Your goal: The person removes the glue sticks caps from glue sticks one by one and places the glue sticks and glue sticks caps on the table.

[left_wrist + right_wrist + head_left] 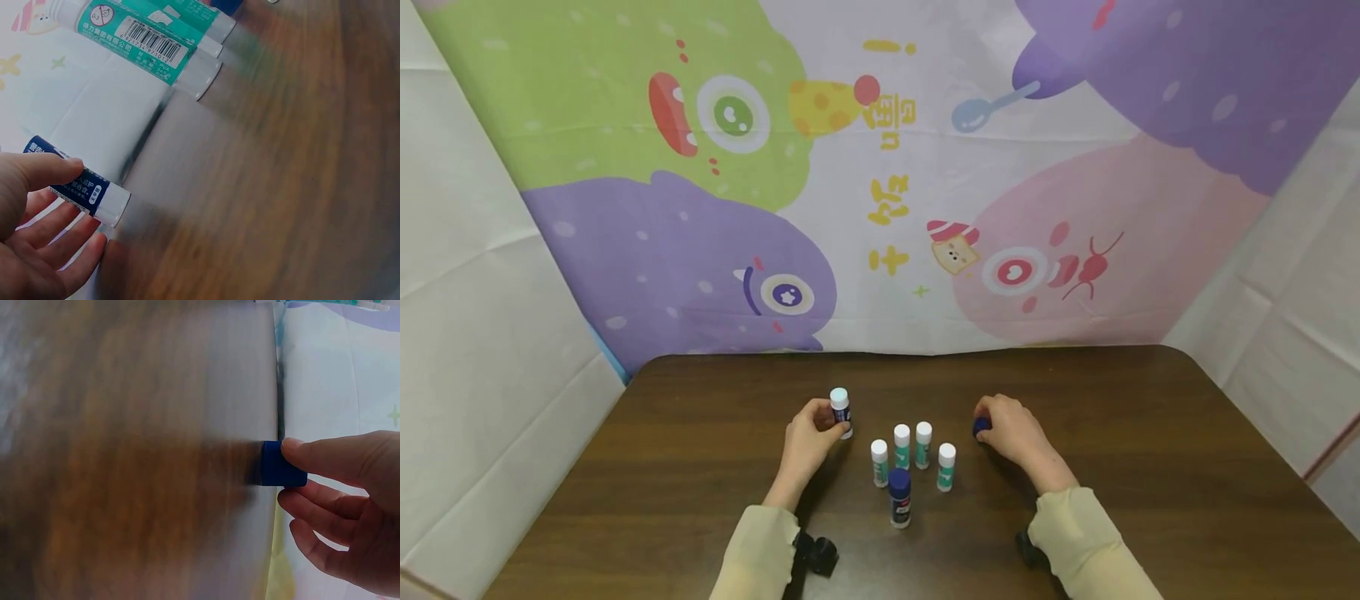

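Note:
My left hand [808,437] holds a navy-labelled glue stick [841,414] upright, its top end white. In the left wrist view the thumb lies across the label of this glue stick [81,190], with the white base near the tabletop. Off to the right, my right hand [1017,429] pinches a dark blue cap [981,427] between thumb and fingers. The right wrist view shows that blue cap [281,464] low by the table surface; whether it touches cannot be told. Between the hands stand a navy glue stick with a blue cap [899,498] and several green-labelled glue sticks [946,468].
The dark wooden table [700,467] has its far edge against a cartoon-printed cloth [880,317]. White cloth panels [497,292] rise at both sides. A black wrist device [820,557] sits at the left cuff, and another dark one [1028,548] at the right cuff.

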Demonstrator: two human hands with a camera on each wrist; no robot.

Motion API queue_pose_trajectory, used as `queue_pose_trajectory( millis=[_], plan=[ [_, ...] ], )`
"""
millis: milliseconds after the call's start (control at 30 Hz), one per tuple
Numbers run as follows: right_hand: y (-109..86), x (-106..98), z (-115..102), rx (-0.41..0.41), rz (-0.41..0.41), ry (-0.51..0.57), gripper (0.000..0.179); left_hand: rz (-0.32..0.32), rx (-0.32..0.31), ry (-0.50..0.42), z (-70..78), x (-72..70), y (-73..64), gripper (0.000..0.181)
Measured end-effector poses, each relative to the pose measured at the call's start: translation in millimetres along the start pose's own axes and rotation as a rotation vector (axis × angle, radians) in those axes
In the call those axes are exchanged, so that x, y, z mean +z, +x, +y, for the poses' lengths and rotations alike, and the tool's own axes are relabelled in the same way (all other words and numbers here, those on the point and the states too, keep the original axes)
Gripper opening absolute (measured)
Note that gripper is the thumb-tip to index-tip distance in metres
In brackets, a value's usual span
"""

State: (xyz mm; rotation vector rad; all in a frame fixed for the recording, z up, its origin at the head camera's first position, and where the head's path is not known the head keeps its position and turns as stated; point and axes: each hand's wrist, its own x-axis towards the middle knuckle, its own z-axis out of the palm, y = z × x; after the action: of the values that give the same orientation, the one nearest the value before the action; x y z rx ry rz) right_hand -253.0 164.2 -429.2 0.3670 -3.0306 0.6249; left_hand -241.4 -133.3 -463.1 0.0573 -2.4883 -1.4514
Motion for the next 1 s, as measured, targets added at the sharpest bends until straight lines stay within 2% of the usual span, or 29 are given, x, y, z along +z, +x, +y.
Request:
queue_pose_trajectory(
  millis=[67,267,400,467,567,700,767,867,1000],
  plan=[
    [-0.5,-0.5,0.1,-0.01,-0.013,-0.014,0.026,-0.013,-0.009,-0.026,-1.9,1.3,0.3,0.035],
    [-6.6,-6.9,-0.8,-0.052,-0.054,-0.042,0.04,-0.089,-0.088,-0.192,-5.4,-0.4,0.3,0.053],
    [-12.8,-17.2,-6.4,-0.066,-0.044,-0.046,0.046,-0.113,-0.138,-0.237,-1.4,-6.8,-6.0,0.069],
    [-16.0,-23.2,-11.5,-0.08,-0.027,-0.053,0.048,-0.114,-0.154,-0.233,-0.7,-10.5,-11.4,0.073],
    [-21.3,-33.1,-21.5,-0.105,-0.003,-0.053,0.046,-0.081,-0.144,-0.226,-0.4,-16.5,-17.8,0.071],
    [-29.1,-47.3,-39.6,-0.17,0.04,-0.021,0.039,-0.03,-0.085,-0.151,5.9,-26.6,-23.2,0.053],
    [-34.0,-53.4,-50.1,-0.226,0.068,0.007,0.034,-0.039,-0.057,-0.103,12.7,-31.4,-26.5,0.043],
    [-42.4,-59.9,-66.8,-0.323,0.092,0.04,0.028,-0.108,-0.02,-0.052,25.7,-36.6,-32.3,0.035],
    [-52.0,-62.3,-86.5,-0.439,0.059,0.089,0.025,-0.276,0.031,0.019,41.2,-38.8,-38.9,0.034]
  ],
)
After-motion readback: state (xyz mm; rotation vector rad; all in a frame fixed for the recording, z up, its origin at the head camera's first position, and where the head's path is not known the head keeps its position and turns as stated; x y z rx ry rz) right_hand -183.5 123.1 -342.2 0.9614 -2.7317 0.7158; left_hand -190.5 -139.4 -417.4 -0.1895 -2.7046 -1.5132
